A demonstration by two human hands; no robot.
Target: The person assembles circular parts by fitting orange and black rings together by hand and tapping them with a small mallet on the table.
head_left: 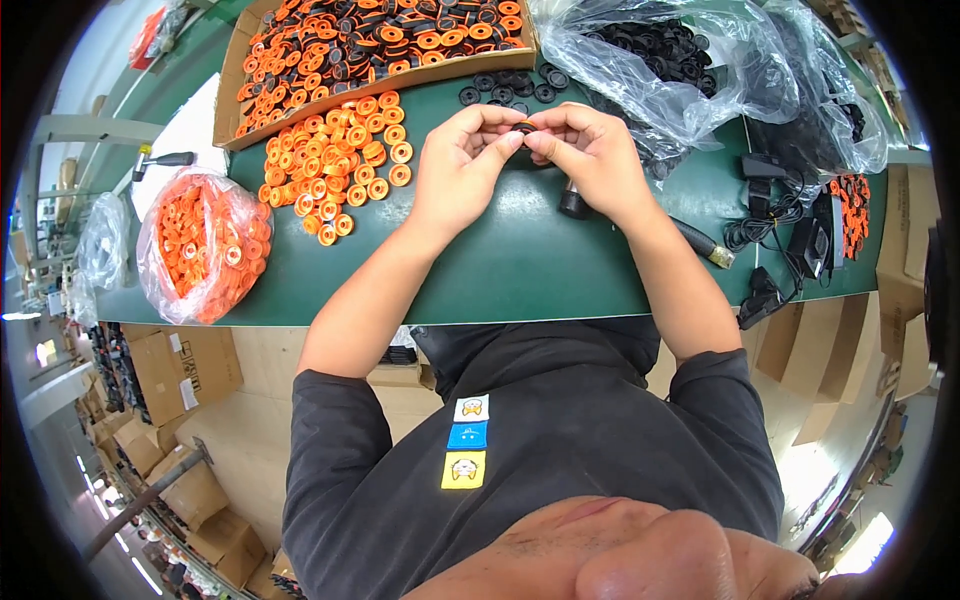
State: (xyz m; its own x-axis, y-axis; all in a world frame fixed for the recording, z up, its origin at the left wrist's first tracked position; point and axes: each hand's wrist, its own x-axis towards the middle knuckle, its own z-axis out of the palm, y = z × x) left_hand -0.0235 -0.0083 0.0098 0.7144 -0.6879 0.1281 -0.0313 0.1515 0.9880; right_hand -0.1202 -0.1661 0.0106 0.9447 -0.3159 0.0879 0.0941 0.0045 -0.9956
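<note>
Between the fingertips of both hands is a small round black-and-orange plastic part (524, 127), held over the green tabletop. My left hand (465, 165) pinches it from the left side, thumb and forefinger closed. From the other side my right hand (592, 155) grips the same part with thumb and fingers; the fingertips cover much of it. Just beyond the hands lie several loose black rings (510, 88). Left of my left hand is a heap of orange round parts (340, 150). Under my right hand, a dark tool handle (574, 203) partly shows.
A cardboard tray (375, 83) of black-and-orange parts stands at the back. A clear bag of orange parts (205, 245) sits at left. Clear plastic bags (720, 90) with black parts lie back right. Near my right forearm are a black-handled tool (705, 242) and cables (755, 230).
</note>
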